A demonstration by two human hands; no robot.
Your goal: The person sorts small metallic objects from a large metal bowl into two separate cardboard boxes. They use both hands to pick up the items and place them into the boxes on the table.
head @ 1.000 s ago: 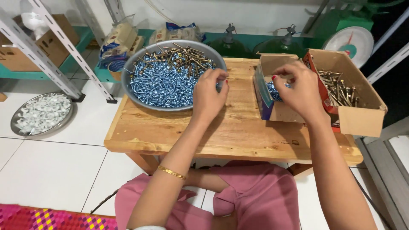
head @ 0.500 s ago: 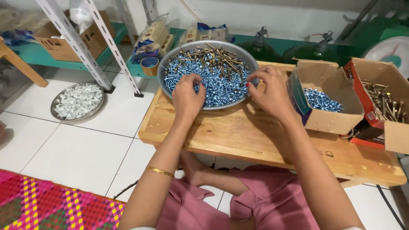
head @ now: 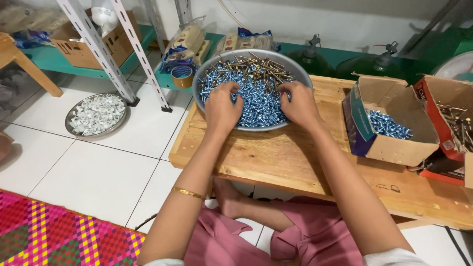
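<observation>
A round metal basin (head: 203, 78) stands on a low wooden table (head: 276, 157), filled with blue-silver screws (head: 256, 101) and a few brass-coloured screws (head: 256, 66) at the back. Both hands are down in the screw pile. My left hand (head: 221, 106) rests on the left side of the heap, fingers curled into the screws. On the right side lies my right hand (head: 298, 103), its fingers also dug in. Whether either hand has closed on screws is hidden by the backs of the hands.
A blue-sided cardboard box (head: 394, 148) with blue-silver screws stands at the table's right, and a red box (head: 456, 120) with brass screws beyond it. A metal tray of white pieces (head: 96, 116) lies on the tiled floor beside shelf legs (head: 101, 51). Tape roll (head: 182, 76) near the basin.
My right hand left the blue box and came over into the basin. My left hand went deeper into the screws. The view shifted so the basin sits in the middle.
</observation>
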